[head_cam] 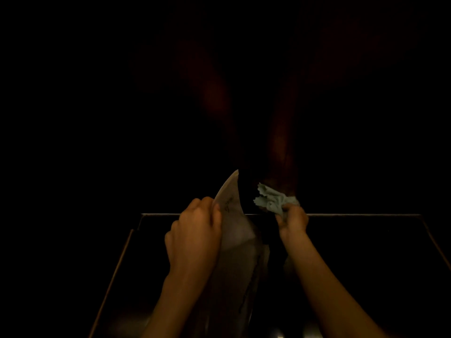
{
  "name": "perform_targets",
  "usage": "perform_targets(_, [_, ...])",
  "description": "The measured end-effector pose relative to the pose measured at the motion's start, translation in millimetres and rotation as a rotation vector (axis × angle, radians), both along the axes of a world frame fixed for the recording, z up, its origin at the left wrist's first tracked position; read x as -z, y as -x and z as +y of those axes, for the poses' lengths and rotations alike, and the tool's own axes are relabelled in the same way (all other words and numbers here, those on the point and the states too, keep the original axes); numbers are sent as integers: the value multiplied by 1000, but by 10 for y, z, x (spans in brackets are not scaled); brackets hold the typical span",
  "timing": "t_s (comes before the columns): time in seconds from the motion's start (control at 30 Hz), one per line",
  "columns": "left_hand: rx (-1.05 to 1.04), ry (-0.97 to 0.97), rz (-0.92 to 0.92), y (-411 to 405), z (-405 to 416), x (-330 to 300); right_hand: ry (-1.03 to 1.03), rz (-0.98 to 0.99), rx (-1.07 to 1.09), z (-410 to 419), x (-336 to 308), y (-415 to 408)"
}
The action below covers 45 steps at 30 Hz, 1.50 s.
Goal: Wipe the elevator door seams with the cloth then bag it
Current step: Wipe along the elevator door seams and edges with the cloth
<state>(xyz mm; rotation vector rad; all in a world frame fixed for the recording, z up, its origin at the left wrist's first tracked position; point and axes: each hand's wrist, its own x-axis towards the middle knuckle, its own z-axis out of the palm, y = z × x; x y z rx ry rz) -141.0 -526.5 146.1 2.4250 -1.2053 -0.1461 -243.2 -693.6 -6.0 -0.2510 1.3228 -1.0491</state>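
two bare hands and one each of cloth and bag show in the dim light: the left hand [195, 230], at about 7 o'clock of centre, grips the upper edge of one pale bag [240, 252] with curled fingers. the right hand [292, 222], at 5 o'clock, pinches one crumpled light cloth [271, 198], which sits just to the 3 o'clock side of the bag's raised edge, apart from it. one thin pale rim of a dark surface [366, 214] runs behind both hands.

Very dim, mostly black; surroundings perhaps lost in shadow.
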Motion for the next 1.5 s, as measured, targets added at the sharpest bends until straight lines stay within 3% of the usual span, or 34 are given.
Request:
perform_targets(0.07, [-4, -7, -5, -37, 27, 15, -118, -241, 3, 38, 24, -29])
perform_targets(0.23, [-35, -5, -21, -134, 77, 61, -18, -402, 14, -9, -236, -173])
perform_targets(0.4, [-36, 3, -25, -157, 87, 69, 111, -291, -59, -74, -371, -182])
perform_targets(0.67, [-35, -3, -29, -194, 145, 68, -128, -175, -58, -149, 23, -205])
perform_targets(1.03, [-30, -20, -32, -187, 175, 76, -204, -93, -158, -93, 153, -37])
perform_targets(1.27, [-27, -32, -55, -163, 157, 73, -205, -358, -132, -62, -398, -77])
perform_targets(1.5, [-35, -69, -50, -101, 185, -30, -69, -628, -126, 26, -1265, -97])
